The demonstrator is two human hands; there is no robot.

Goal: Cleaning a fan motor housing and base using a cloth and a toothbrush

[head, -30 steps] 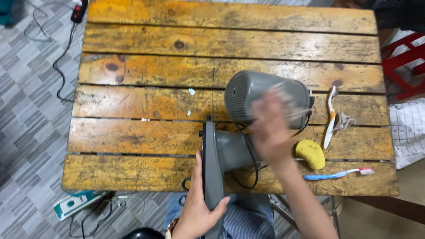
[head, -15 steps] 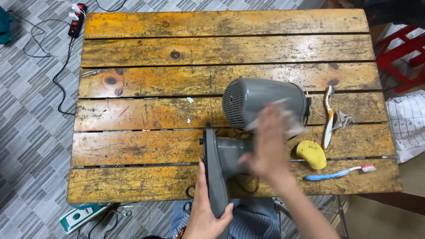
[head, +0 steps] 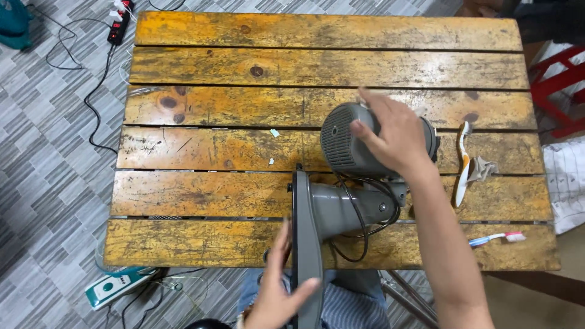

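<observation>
Head view: a grey fan body is laid on its side on a worn wooden slat table [head: 201, 201], and it is handled with both hands. The right hand [head: 393, 135] is spread over the rounded grey motor housing [head: 348, 146], its fingers curled loosely across the top and its thumb beside the vented rear grille; whether a cloth is pressed under the palm cannot be told. The left hand [head: 281, 292] is held open at the near table edge, thumb and fingers set on either side of the flat grey base [head: 306, 244], which stands on edge, so that the base is braced rather than tightly clenched. Between the two hands the grey neck [head: 347, 210] is seen, with a black cord [head: 364, 226] looped around it and partly under the right forearm. To the right of the right hand an orange-and-white toothbrush [head: 463, 163] and a small grey rag [head: 484, 167] lie just beside each other; nearer the wrist side a blue toothbrush [head: 495, 239] rests at the table's near edge. For the handling to go well, the base is best kept firmly steadied so the housing does not roll, pressure on the housing is best kept even, and the cord is best kept clear of the fingers.
</observation>
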